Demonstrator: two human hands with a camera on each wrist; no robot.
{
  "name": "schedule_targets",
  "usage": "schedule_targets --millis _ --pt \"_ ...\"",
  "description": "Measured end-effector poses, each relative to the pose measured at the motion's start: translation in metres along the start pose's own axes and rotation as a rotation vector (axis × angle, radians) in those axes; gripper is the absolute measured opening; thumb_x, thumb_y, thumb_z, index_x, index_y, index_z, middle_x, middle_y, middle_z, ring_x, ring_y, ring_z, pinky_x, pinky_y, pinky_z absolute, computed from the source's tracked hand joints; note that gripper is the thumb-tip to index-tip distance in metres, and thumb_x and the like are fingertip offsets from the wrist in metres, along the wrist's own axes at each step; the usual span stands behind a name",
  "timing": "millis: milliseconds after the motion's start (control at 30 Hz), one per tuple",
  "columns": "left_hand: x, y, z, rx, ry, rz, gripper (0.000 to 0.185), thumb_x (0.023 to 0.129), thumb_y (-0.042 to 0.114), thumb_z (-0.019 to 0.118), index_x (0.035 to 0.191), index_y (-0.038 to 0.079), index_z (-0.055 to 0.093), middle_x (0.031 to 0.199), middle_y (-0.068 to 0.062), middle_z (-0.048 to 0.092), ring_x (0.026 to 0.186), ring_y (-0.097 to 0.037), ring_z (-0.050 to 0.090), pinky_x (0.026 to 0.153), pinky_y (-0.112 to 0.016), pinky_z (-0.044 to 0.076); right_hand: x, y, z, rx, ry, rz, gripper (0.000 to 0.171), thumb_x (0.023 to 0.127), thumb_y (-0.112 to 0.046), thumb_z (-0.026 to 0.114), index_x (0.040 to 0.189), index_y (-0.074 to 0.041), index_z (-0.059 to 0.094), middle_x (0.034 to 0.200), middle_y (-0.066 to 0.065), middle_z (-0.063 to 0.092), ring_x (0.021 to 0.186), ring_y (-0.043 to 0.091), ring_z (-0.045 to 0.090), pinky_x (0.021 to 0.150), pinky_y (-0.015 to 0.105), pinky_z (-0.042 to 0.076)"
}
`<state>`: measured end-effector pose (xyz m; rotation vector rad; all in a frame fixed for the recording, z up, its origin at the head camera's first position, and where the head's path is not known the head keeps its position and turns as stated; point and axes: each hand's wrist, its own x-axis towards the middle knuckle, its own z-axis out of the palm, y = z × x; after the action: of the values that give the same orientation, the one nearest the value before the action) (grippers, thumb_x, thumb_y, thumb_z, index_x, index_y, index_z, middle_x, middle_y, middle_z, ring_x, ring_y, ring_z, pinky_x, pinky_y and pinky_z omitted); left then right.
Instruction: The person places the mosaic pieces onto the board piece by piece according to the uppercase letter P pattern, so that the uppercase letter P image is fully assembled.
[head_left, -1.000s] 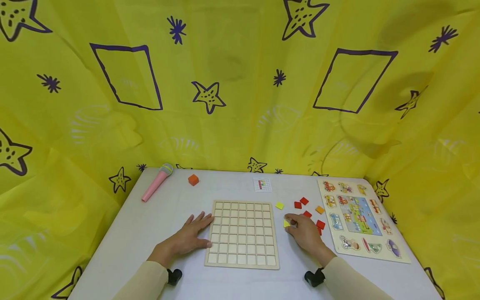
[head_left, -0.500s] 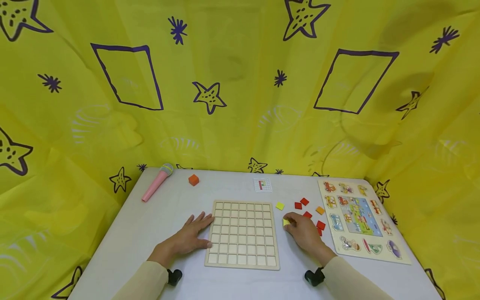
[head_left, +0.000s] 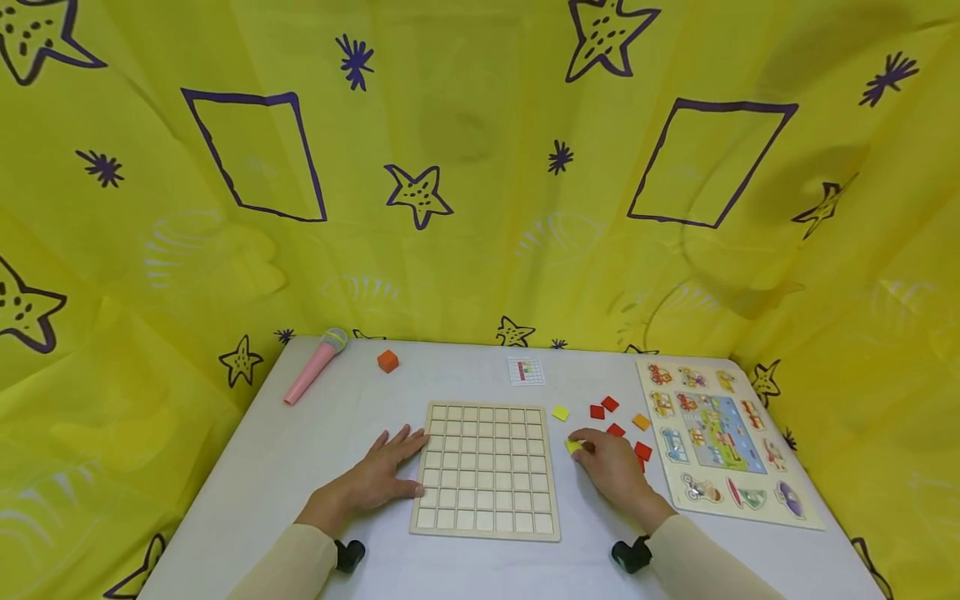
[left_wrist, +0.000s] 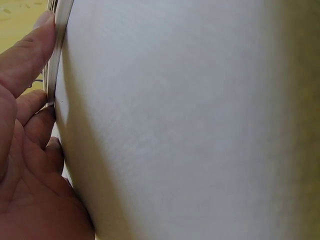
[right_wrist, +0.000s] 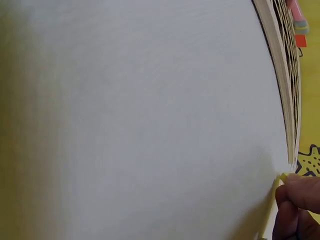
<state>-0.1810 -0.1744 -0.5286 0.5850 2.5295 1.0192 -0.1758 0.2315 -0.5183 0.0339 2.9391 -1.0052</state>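
Yellow star-printed cloth surrounds the white table [head_left: 300, 467]. A yellow tile [head_left: 573, 447] is pinched by the right hand [head_left: 611, 467] just beside the grid board [head_left: 486, 468], steadied by the flat, spread left hand [head_left: 375, 479]. Seating is best done level, square to one cell.

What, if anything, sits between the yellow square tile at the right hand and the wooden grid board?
Nothing visible. The right hand pinches the small yellow square tile just off the right edge of the pale wooden grid board, with only bare white table between them. The loose red tiles lie on the far side, away from the board.
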Motion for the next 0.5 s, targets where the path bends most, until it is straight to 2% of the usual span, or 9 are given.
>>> schedule_targets --millis 167,333,500 --pt "-0.001 0.002 0.000 0.010 0.003 0.001 0.089 0.090 0.034 0.083 0.162 0.003 0.040 0.171 -0.015 0.034 0.163 -0.042 0.012 0.131 -0.064 -0.003 0.003 -0.005 0.000 0.139 0.092 0.008 0.027 0.097 -0.007 0.073 0.123 -0.010 0.078 0.114 0.011 0.077 0.097 0.023 0.065 0.080 0.029 0.058" --pt "-0.002 0.005 -0.001 0.003 0.005 -0.019 0.089 0.090 0.034 0.083 0.162 0.004 0.040 0.171 -0.015 0.033 0.163 -0.042 0.011 0.131 -0.064 -0.003 0.009 -0.023 0.005 0.332 0.202 0.018 0.027 0.095 -0.007 0.077 0.122 -0.006 0.079 0.114 0.015 0.077 0.097 0.025 0.067 0.071 0.015 0.053" --pt "-0.002 0.007 -0.001 0.005 0.005 -0.024 0.089 0.089 0.033 0.083 0.162 0.005 0.040 0.172 -0.014 0.033 0.164 -0.041 0.011 0.132 -0.063 -0.004 0.015 -0.041 0.017 0.483 0.214 0.098 0.029 0.095 -0.006 0.077 0.124 -0.006 0.078 0.108 0.015 0.077 0.094 0.020 0.067 0.067 0.015 0.052"
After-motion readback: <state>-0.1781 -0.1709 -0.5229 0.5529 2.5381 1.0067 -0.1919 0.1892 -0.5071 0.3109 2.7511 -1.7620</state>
